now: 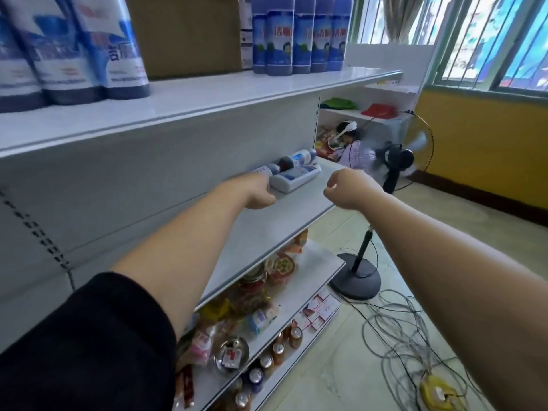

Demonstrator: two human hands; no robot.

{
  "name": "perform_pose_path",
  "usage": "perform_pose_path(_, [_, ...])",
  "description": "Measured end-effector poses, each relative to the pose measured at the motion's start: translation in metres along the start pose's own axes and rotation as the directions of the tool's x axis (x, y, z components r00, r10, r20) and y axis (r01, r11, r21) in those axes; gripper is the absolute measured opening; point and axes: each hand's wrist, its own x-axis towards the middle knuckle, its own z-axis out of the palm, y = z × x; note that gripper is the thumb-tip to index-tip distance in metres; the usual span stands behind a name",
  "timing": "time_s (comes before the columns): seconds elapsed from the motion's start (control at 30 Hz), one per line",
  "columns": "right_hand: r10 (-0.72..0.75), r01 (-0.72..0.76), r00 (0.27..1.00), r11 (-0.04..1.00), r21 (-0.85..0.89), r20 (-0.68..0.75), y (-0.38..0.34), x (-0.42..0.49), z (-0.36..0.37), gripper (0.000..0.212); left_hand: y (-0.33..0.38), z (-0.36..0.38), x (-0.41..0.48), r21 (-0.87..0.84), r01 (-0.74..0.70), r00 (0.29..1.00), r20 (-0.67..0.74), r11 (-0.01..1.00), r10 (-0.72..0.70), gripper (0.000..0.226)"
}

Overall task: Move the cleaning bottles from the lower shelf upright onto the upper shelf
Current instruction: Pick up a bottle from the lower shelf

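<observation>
The head view looks along a white shop rack from its near end. On the upper shelf [207, 93] a group of blue upright bottles [299, 34] stands at the far end, beside a brown cardboard box [189, 34], and more blue-and-white bottles [74, 46] stand at the near end, close to the camera and blurred. On the lower shelf [281, 223], towards its far end and against the back panel, a few lying bottles [296, 169] rest on their sides, touching one another: pale bodies with blue labels, some with dark caps. The left hand [258, 192] reaches out from a black sleeve [89, 345] and is bent down at the wrist, right at the nearest of the lying bottles. Its fingers are hidden behind the hand, so I cannot tell whether they grip anything. The right hand [347, 188] hangs over the front edge of the lower shelf, just beside the bottles but apart from them, fingers curled into a loose fist with nothing in it. Below are two further shelves crowded with snack packets and a row of cans [267, 363]. On the tiled floor to the right stand a black pedestal fan [394, 161] and a tangle of grey cables [400, 321], with a yellow wall [474, 143] under barred windows behind.
</observation>
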Motion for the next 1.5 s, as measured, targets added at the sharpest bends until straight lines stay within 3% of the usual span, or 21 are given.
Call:
perform_pose_path(0.13, [-0.064,0.065,0.995,0.998,-0.004,0.072,0.017,0.064,0.023,0.04,-0.004,0.011,0.045,-0.064,0.061,0.998,-0.002,0.996,-0.061,0.046])
perform_pose_path(0.3, [-0.15,0.155,0.977,0.988,-0.02,0.151,0.039,0.154,0.045,0.044,-0.009,0.031,0.114,-0.114,0.232,0.971,-0.033,0.966,-0.237,0.053])
perform_pose_path(0.53, [-0.254,0.272,0.918,0.962,-0.017,0.303,0.064,0.256,0.085,0.054,-0.01,0.062,0.187,-0.188,0.488,0.864,-0.04,0.853,-0.503,0.059])
perform_pose_path(0.63, [-0.248,0.209,0.914,0.966,0.152,0.321,0.066,0.279,0.103,0.055,-0.013,0.077,0.204,-0.184,0.544,0.828,-0.038,0.819,-0.559,0.059])
perform_pose_path(0.7, [-0.203,0.081,0.911,0.941,0.328,0.359,0.063,0.292,0.117,0.056,-0.017,0.085,0.215,-0.163,0.564,0.818,-0.022,0.809,-0.575,0.059])
perform_pose_path(0.77, [-0.108,-0.119,0.907,0.862,0.493,0.408,0.058,0.303,0.127,0.059,-0.024,0.09,0.224,-0.131,0.577,0.81,-0.036,0.806,-0.585,0.059])
perform_pose_path(0.9, [0.046,-0.419,0.881,0.537,0.733,0.47,0.05,0.325,0.145,0.066,-0.032,0.095,0.244,-0.056,0.576,0.811,-0.084,0.816,-0.579,0.061])
perform_pose_path(0.97, [0.075,-0.44,0.886,0.447,0.779,0.457,0.045,0.33,0.15,0.067,-0.035,0.094,0.252,-0.035,0.595,0.799,-0.087,0.803,-0.596,0.061])
perform_pose_path(1.03, [0.098,-0.447,0.886,0.435,0.782,0.452,0.044,0.338,0.161,0.06,-0.035,0.091,0.258,-0.008,0.614,0.787,-0.075,0.789,-0.613,0.058])
perform_pose_path(1.17, [0.096,-0.454,0.886,0.384,0.804,0.454,0.054,0.362,0.189,0.085,-0.038,0.089,0.265,-0.134,0.621,0.779,-0.006,0.772,-0.627,0.054])
perform_pose_path(1.27, [0.049,-0.486,0.867,0.299,0.821,0.496,0.054,0.362,0.187,0.076,-0.039,0.083,0.265,-0.325,0.632,0.765,0.119,0.704,-0.633,0.073])
perform_pose_path(1.37, [0.07,-0.55,0.834,0.19,0.813,0.548,0.05,0.351,0.172,0.084,-0.025,0.075,0.259,-0.253,0.669,0.743,0.253,0.699,-0.62,0.087])
perform_pose_path(1.43, [0.071,-0.582,0.813,0.121,0.804,0.578,0.05,0.346,0.166,0.07,-0.014,0.079,0.259,-0.251,0.665,0.744,0.302,0.704,-0.596,0.072])
perform_pose_path(1.5, [0.067,-0.612,0.791,0.098,0.785,0.608,0.049,0.337,0.157,0.059,-0.005,0.086,0.255,-0.32,0.662,0.749,0.264,0.678,-0.607,0.069])
